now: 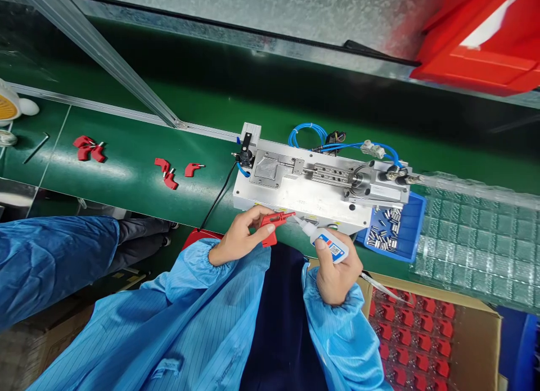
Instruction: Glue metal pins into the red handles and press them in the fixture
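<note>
My left hand point(241, 238) is closed on a red pistol-shaped plastic part point(270, 229), its thin end pointing right. In my right hand point(336, 272) is a white glue bottle point(332, 246) with a printed label, tilted so that its narrow nozzle meets or nearly meets the tip of the red part. Whether the two touch, I cannot tell. Just beyond both hands stands a metal fixture point(291, 192) with a clamp at its left and a cylinder at its right.
Several red parts point(170, 180) lie on the green bench point(126, 180) to the left. A blue bin point(415, 228) of small metal cylinders sits at right, beside clear plastic trays point(476, 239). Below is a cardboard box point(476, 340) of red parts. A co-worker's blue sleeve point(54, 261) is at left.
</note>
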`<state>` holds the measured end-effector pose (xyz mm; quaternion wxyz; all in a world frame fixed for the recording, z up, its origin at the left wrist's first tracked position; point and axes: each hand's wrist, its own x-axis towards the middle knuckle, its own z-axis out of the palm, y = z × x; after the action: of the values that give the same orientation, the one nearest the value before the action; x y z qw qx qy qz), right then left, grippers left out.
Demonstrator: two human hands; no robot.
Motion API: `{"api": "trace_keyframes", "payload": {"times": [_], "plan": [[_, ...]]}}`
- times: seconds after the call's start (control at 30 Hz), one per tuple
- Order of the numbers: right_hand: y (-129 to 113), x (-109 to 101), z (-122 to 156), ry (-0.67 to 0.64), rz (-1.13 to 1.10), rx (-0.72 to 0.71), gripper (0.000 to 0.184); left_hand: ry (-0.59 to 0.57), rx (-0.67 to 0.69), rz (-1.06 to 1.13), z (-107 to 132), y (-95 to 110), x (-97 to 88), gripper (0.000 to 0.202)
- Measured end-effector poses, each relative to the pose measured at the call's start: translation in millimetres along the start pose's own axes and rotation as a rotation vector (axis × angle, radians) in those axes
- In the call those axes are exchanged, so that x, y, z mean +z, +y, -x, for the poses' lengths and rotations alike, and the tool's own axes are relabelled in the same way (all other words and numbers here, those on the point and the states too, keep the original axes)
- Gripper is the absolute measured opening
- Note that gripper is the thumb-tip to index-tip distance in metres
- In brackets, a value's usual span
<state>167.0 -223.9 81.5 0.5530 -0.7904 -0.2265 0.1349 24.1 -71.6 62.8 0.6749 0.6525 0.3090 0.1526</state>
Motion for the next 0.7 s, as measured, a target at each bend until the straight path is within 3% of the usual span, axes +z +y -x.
{"api": "trace_keyframes", "payload": {"times": [0.7], "plan": [[-1.1, 0.1, -0.9, -0.015, 0.006, 0.007, 0.037, -0.002, -0.003, -0.004, -0.3, 0.1, -1.1, 0.039]]}}
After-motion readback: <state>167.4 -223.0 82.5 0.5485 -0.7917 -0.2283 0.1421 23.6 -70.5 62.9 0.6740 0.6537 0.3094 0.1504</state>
